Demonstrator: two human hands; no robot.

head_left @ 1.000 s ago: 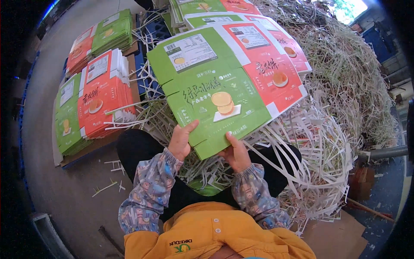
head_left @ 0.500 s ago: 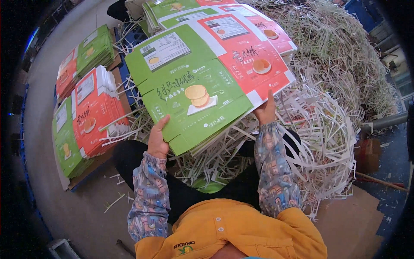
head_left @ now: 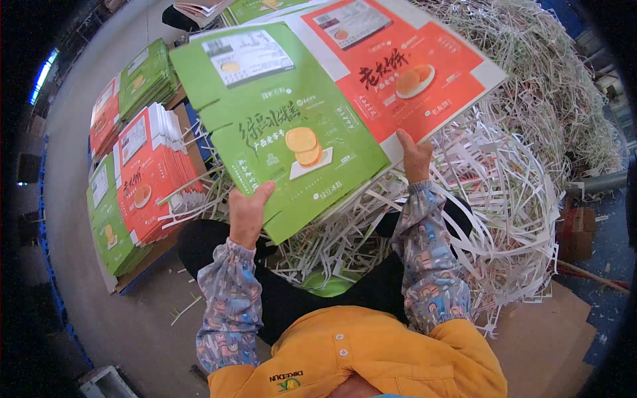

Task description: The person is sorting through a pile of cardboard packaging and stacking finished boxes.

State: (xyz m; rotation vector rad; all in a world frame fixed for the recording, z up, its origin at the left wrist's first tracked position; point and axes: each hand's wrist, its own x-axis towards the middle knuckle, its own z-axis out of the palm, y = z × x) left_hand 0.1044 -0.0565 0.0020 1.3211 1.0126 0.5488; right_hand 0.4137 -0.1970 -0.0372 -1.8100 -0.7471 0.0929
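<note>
In front of me I hold up a thick stack of large printed card sheets [head_left: 312,146], green on the left half and red on the right, tilted toward me. My left hand [head_left: 247,211] is closed on its near left corner, thumb on the green face. My right hand [head_left: 415,156] grips the near edge by the red part, thumb on top and fingers hidden beneath. Under the sheets, a heap of shredded paper strips [head_left: 491,245] lies around my knees.
To the left, stacks of cut red sheets [head_left: 156,186] and green sheets [head_left: 106,232] lie on cardboard. Green sheets [head_left: 142,76] stand farther back. More paper shreds [head_left: 531,86] pile up at the far right, near a grey pipe [head_left: 600,184]. Flat cardboard [head_left: 537,338] lies at the lower right.
The sheet stack has been lifted nearer to me and its right side swung out to the right. Both hands keep their hold. The sheets underneath at the back are now mostly covered.
</note>
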